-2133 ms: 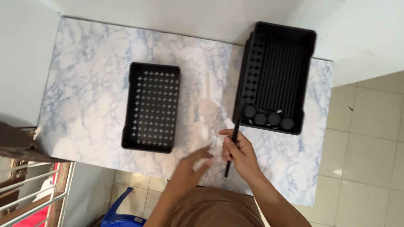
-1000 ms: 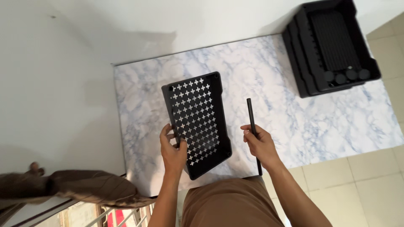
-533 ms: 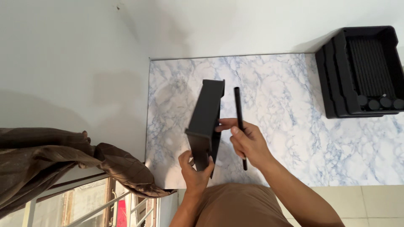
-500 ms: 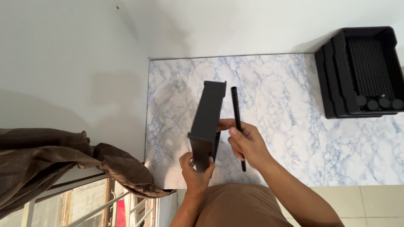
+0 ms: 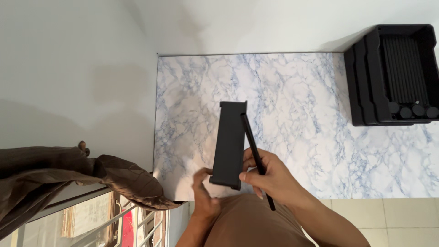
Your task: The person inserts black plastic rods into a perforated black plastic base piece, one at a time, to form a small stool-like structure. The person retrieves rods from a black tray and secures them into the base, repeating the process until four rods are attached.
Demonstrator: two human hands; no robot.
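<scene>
Marble-patterned table top (image 5: 297, 91), white with blue veining, sat against white wall (image 5: 77, 68). Stack of black trays (image 5: 366, 87) stood at far right corner of table; top tray held row of dark rods, round ends visible. Brown cloth (image 5: 59, 169) draped over railing at left. Beige floor tiles (image 5: 402, 219) showed lower right.

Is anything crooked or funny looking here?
Yes. The black tray stands on its edge instead of lying flat on the marble table, held up by the left hand and right hand. Nothing looks spilled or broken.
</scene>
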